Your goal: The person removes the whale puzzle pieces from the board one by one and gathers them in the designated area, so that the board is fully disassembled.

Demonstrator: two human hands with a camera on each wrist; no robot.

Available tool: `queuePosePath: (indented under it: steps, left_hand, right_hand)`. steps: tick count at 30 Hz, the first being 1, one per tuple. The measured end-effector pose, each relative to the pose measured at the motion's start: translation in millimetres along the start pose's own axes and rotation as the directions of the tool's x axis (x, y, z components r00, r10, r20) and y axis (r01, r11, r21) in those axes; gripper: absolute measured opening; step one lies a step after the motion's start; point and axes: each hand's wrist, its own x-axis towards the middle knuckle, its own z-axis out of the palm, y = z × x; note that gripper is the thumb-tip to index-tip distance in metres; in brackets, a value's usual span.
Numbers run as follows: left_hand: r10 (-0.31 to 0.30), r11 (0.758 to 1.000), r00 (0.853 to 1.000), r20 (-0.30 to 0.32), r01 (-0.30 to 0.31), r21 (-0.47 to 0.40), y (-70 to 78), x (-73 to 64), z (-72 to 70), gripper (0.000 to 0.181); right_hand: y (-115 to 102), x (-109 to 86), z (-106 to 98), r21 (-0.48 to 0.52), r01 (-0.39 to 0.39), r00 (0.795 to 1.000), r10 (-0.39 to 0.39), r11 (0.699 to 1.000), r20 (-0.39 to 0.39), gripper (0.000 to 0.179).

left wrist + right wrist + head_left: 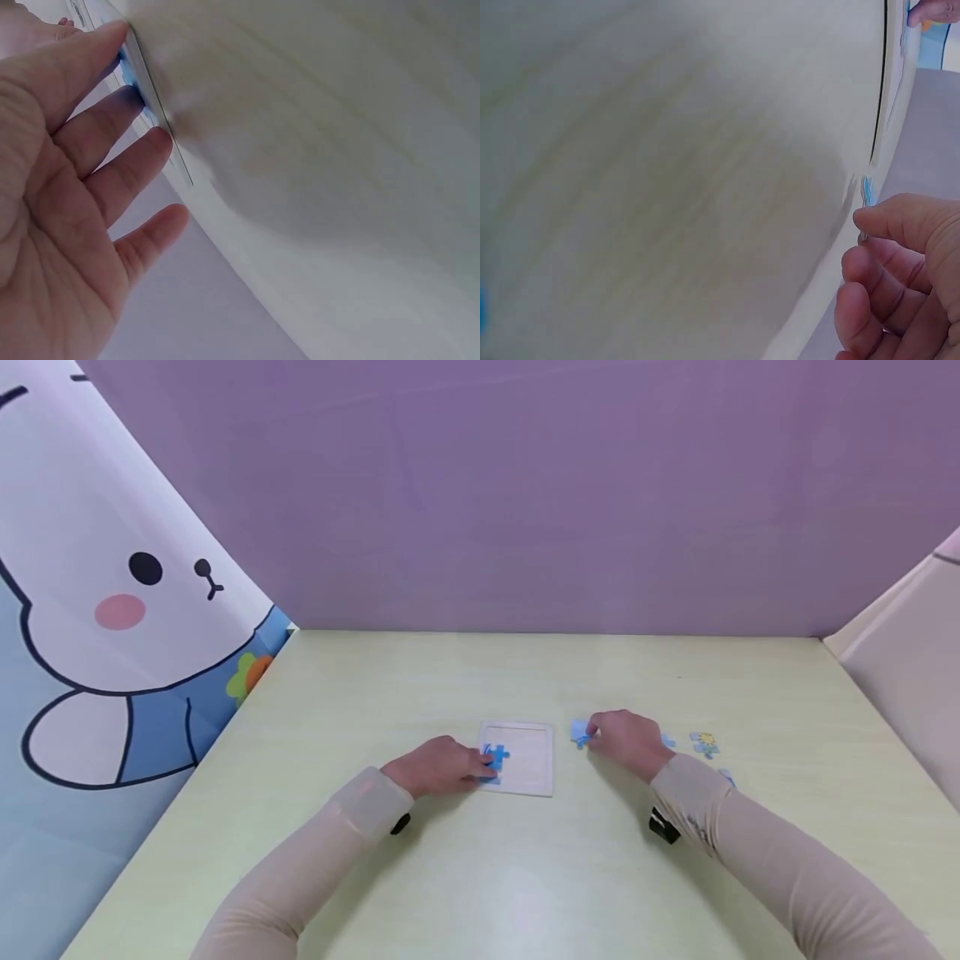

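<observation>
A white square puzzle frame (533,768) lies on the table, with blue puzzle pieces (498,755) along its left side. My left hand (442,766) reaches in from the left, its fingertips resting on those pieces. In the left wrist view the fingers (120,169) look fairly straight at the frame's edge. To the right of the frame, my right hand (628,742) pinches a light blue puzzle piece (580,732) between thumb and fingers. The right wrist view shows this piece (866,189) edge-on, sticking out past the thumb tip.
Beyond my right hand lie more loose pieces: one with a yellow flower (705,742), a blue one (668,740) and another (726,775) partly hidden by the sleeve. A purple backdrop (555,502) rises at the table's far edge. Printed cloth (105,693) hangs on the left.
</observation>
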Motion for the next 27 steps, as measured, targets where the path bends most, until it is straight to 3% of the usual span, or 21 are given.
queuePosePath:
  steps: [7,15,22,27]
  left_hand:
    - [-0.003,1.0,1.0,0.005,0.003,-0.005,-0.8,0.5,-2.3,0.032]
    - [-0.006,1.0,1.0,-0.024,0.006,-0.015,-2.3,2.0,-3.4,0.028]
    - [-0.059,0.993,0.998,0.018,0.061,-0.099,-1.3,5.8,-9.6,0.024]
    - [-0.063,0.978,0.998,0.025,0.066,-0.198,-2.4,8.0,-10.0,0.016]
  right_hand:
    - [8,-6.9,-3,0.04,0.005,1.0,-0.004,0.999,-0.017,0.017]
    - [16,-6.9,-5,0.014,0.015,1.0,-0.015,1.0,-0.002,0.016]
    - [19,-5.7,-5,0.021,0.001,1.0,-0.001,1.0,0.022,0.017]
    - [20,-6.4,-3,0.029,0.0,0.999,-0.001,1.0,0.04,0.018]
